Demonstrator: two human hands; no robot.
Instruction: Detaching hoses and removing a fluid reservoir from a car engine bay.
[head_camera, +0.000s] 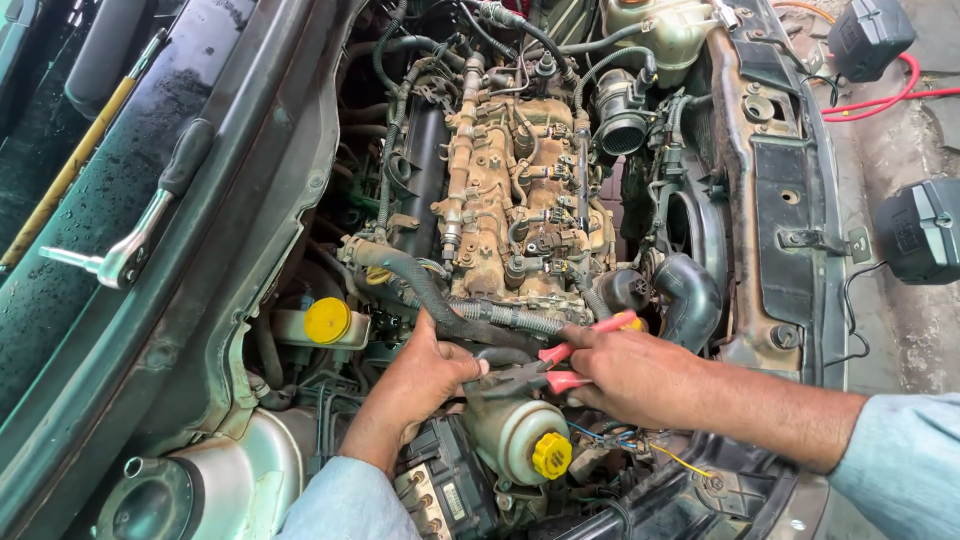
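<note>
Head view, setting: open engine bay (520, 200) seen from above; rusty, grimy engine block at centre; wet dark green bodywork along the left.
Left hand (425, 375): low centre, pale blue sleeve; fingers curled and clenched round a black hose (440, 305) that runs across the front of the engine.
Right hand (625, 375): enters from the right, pale blue sleeve; closed fast round the red handles of a pair of pliers (560, 365); handles squeezed close together.
Pliers: lie between the two hands, dark nose pointing left toward the left hand's fingertips; what the nose bites cannot be told.
Below the hands: whitish reservoir with a yellow cap (551, 455); just beside the left wrist.
Left of the hands: second reservoir with a round yellow cap (327, 320); near the hose.
On the bodywork, left: chrome ratchet wrench (140, 230) with black grip, resting on the wet panel, well apart from both hands.
Right edge: two black boxes (920, 230) on the concrete floor; red cable (890, 100) near the upper one.
</note>
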